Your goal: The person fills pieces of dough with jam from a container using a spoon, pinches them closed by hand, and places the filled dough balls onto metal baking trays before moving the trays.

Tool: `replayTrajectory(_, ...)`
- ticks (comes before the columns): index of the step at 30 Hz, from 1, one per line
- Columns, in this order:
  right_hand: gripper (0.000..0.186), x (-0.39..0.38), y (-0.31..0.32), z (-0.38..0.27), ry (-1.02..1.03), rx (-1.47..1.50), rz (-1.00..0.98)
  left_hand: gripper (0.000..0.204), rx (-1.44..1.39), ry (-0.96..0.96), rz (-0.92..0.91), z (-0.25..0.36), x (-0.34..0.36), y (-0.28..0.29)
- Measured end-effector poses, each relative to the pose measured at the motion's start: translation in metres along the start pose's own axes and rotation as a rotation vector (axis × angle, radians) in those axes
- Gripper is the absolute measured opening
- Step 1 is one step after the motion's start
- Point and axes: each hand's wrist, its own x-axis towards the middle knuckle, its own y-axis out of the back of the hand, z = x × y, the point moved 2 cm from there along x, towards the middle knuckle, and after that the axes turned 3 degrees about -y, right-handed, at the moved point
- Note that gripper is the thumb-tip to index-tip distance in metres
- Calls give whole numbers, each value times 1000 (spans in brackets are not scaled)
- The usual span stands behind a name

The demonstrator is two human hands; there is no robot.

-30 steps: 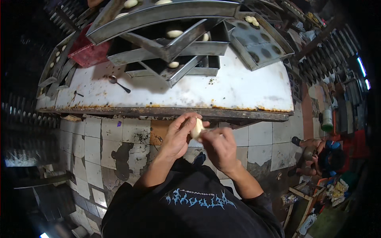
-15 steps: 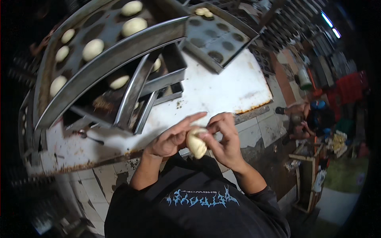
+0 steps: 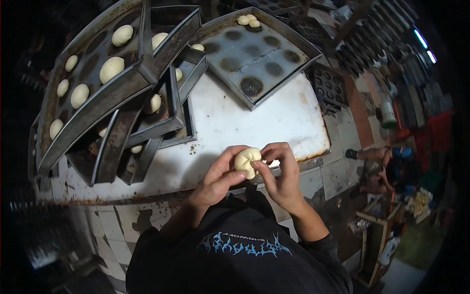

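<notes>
A pale, knotted, folded piece of dough (image 3: pixel 244 160) is held between both hands over the table's front edge. My left hand (image 3: pixel 220 176) grips it from the left, thumb along its lower side. My right hand (image 3: pixel 279 174) grips it from the right, thumb pressed into its middle. Ahead of them on the white, rust-edged table (image 3: pixel 245 127) stand stacked, skewed metal trays (image 3: pixel 110 95) with round dough balls, such as one (image 3: pixel 111 69) in the top tray. A separate flat tray (image 3: pixel 249 59) with dark round marks holds a few small dough pieces (image 3: pixel 247 21) in its far corner.
A person (image 3: pixel 387 174) crouches low on the tiled floor (image 3: pixel 333 179) at the right, beside a wooden frame (image 3: pixel 372 225) and red crates (image 3: pixel 438 132). A round-cavity pan (image 3: pixel 327 83) lies beyond the table's right end, near a white bucket (image 3: pixel 388 115).
My view has swung right and forward over the table. The dough has turned in my hands, now showing a rounded knotted face. My left fingers, outstretched half a second ago, now wrap round it.
</notes>
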Motion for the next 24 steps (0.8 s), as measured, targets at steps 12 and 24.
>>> replayTrajectory(12,29,9,4,21,431,-88,-373,46,32,-209,627,-24,-15,-50)
replayTrajectory(24,33,-82,-87,-64,566,72,-811,24,-215,-400,918,-12,-190,-20)
